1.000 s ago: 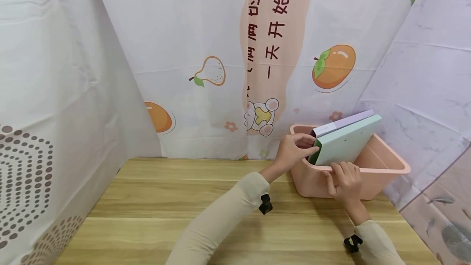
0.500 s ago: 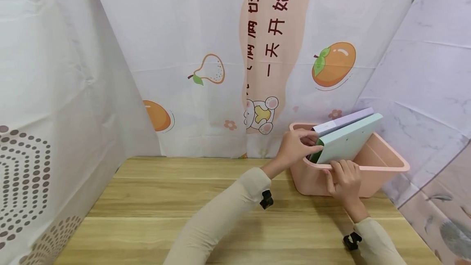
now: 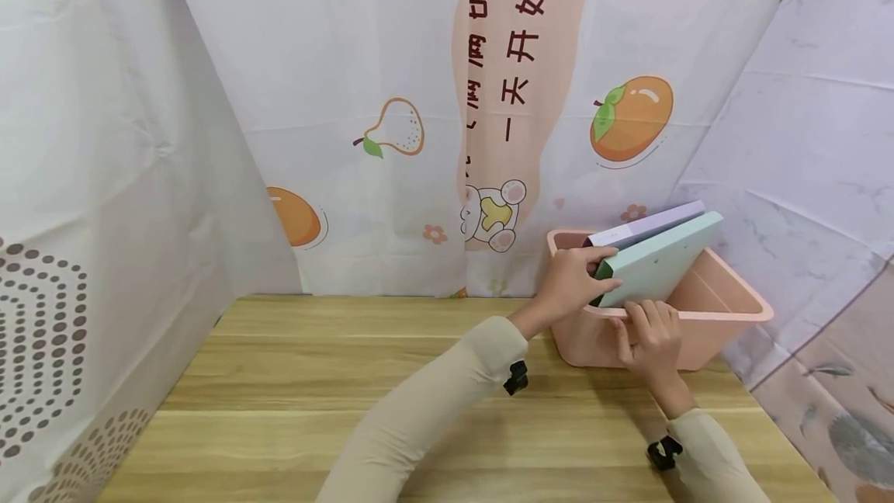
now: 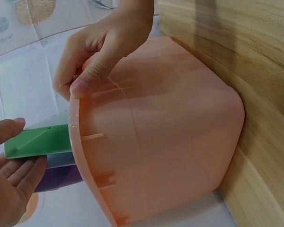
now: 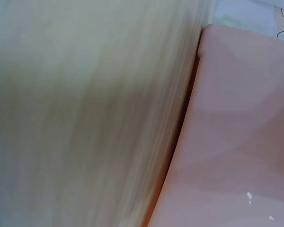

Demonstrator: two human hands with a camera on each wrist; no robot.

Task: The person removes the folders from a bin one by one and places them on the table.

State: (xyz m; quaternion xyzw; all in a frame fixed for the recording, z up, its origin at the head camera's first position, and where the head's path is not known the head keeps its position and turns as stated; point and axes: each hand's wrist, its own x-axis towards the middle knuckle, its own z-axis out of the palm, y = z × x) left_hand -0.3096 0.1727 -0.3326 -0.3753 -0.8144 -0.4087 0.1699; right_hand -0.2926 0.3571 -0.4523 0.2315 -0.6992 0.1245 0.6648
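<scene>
A pink plastic bin (image 3: 585, 344) stands on the table at the right of the head view. Two folders lean inside it, a mint-green one (image 3: 660, 266) in front and a lilac one (image 3: 653, 222) behind. My left hand (image 3: 567, 279) pinches the left end of the green folder. In the left wrist view, its thumb lies on one side of the folder's green end (image 4: 38, 141) and its fingers on the other. With fingers over the front rim and thumb outside, my right hand (image 3: 655, 341) grips the bin. The right wrist view shows only bin wall (image 5: 246, 132) and blurred tabletop.
The wooden table (image 3: 314, 379) reaches left and forward of the bin. A printed fabric backdrop (image 3: 349, 200) hangs close behind the bin, and another sheet (image 3: 803, 177) hangs along its right. Both wrists carry a small black camera mount (image 3: 517, 377).
My left hand has moved slightly right, and its index finger has gone further behind the green folder's top edge. The right hand keeps its place on the rim. The head view has tilted slightly.
</scene>
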